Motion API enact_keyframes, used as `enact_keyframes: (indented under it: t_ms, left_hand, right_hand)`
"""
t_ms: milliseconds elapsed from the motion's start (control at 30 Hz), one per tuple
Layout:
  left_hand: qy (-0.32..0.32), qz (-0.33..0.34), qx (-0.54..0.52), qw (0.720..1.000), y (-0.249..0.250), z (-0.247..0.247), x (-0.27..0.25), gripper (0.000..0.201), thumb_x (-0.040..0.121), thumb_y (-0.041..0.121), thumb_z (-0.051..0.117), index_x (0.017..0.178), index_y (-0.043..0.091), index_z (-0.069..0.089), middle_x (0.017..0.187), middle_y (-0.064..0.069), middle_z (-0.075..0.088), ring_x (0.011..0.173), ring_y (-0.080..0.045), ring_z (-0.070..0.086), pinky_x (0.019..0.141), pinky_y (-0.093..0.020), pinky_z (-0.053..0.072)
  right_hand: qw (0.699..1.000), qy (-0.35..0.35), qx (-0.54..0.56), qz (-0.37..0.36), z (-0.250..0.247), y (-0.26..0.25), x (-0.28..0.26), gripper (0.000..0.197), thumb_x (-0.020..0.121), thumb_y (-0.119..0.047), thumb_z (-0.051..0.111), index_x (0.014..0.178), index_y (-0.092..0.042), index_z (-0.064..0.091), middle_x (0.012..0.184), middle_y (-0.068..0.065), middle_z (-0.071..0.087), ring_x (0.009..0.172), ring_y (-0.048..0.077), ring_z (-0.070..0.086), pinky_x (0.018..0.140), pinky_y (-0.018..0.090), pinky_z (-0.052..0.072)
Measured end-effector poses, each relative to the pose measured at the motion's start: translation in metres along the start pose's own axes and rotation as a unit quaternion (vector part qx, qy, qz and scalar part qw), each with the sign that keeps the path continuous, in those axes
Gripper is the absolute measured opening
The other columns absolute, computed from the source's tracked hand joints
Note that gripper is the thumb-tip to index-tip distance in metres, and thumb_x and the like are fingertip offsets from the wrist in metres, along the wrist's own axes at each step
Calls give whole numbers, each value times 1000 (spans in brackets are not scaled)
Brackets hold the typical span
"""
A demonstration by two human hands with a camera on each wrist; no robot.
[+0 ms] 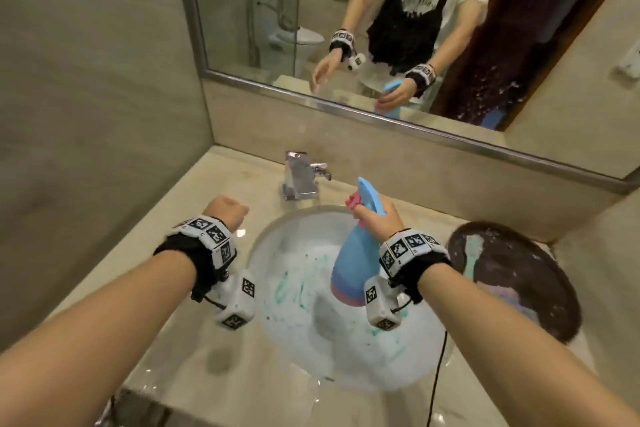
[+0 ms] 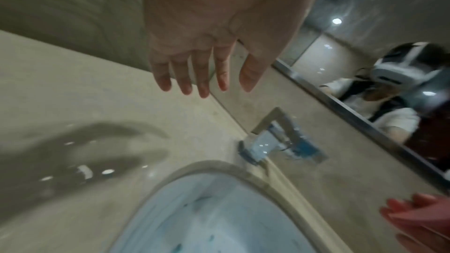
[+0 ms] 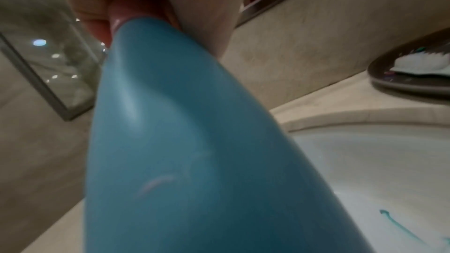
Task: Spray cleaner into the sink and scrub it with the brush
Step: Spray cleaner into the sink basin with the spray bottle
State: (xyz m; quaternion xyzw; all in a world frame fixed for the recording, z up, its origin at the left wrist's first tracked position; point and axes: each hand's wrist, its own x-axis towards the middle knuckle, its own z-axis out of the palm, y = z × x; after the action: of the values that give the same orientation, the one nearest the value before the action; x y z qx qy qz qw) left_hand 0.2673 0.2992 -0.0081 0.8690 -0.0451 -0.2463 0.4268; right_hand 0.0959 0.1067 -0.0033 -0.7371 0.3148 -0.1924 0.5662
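My right hand [image 1: 375,218] grips a blue spray bottle [image 1: 351,260] with a pink trigger, tilted over the white sink [image 1: 294,243]; the bottle body [image 3: 194,151] fills the right wrist view. The basin [image 2: 219,218] carries green smears. My left hand [image 1: 227,210] hovers over the counter left of the faucet, empty, with its fingers [image 2: 202,80] straight and spread loosely. A pale green brush [image 1: 472,255] with white bristles [image 3: 418,61] lies in a dark round tray [image 1: 540,288] to the right of the sink.
A chrome faucet [image 1: 301,177] stands behind the basin on the beige stone counter [image 1: 166,322]. A mirror [image 1: 381,28] runs along the back wall and reflects me. A wall closes the left side. A black cable [image 1: 438,378] hangs over the counter's front right.
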Motion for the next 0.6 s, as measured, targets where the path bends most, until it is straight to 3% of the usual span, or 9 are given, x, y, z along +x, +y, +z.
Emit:
enact_keyframes:
  t_ms: [33, 100, 200, 333, 433, 600]
  left_hand:
    - [-2, -23, 5, 1000, -13, -1, 3, 22, 87, 16, 61, 104, 3, 64, 115, -19, 61, 116, -34, 55, 101, -38, 42]
    - [-6, -66, 5, 998, -42, 2, 13, 46, 87, 21, 62, 129, 5, 51, 135, -16, 50, 126, -32, 47, 108, -38, 36]
    - [-16, -124, 59, 990, -74, 13, 21, 69, 89, 32, 58, 148, 15, 26, 154, -15, 22, 139, -34, 28, 114, -41, 25]
    - [-27, -194, 145, 970, -94, 34, 25, 86, 82, 64, 46, 150, 34, 3, 155, -8, -24, 143, -41, -11, 116, -55, 3]
    - [-27, -204, 187, 960, -97, 48, 25, 90, 77, 77, 35, 146, 42, -10, 150, -7, -35, 137, -42, -28, 110, -65, -8]
    - [-27, -190, 155, 969, -105, 60, 26, 93, 79, 73, 43, 142, 46, -20, 144, -4, -45, 132, -40, -39, 106, -68, -10]
  right_hand:
    - [1000, -14, -9, 3, 7, 8, 4, 10, 69, -14, 52, 77, -14, 58, 88, 5, 63, 81, 16, 57, 69, 25, 45]
    - [999, -38, -33, 12, 19, 24, 11, 14, 64, -15, 50, 75, -14, 58, 86, 6, 62, 79, 16, 57, 68, 25, 45]
    - [996, -57, -60, 36, 26, 48, 19, 9, 65, -15, 52, 71, -18, 57, 88, 6, 64, 80, 17, 58, 67, 23, 45]
    - [992, -56, -91, 70, 21, 81, 33, 8, 79, -4, 55, 85, -8, 58, 88, 4, 61, 69, 8, 55, 57, 9, 44]
    - [987, -47, -106, 113, 15, 103, 43, 10, 83, 0, 54, 89, -8, 58, 89, 6, 61, 68, 10, 54, 58, 17, 43]
    - [980, -32, -99, 170, 16, 126, 51, 8, 83, -2, 57, 86, -10, 57, 80, 8, 58, 62, 15, 52, 54, 21, 43]
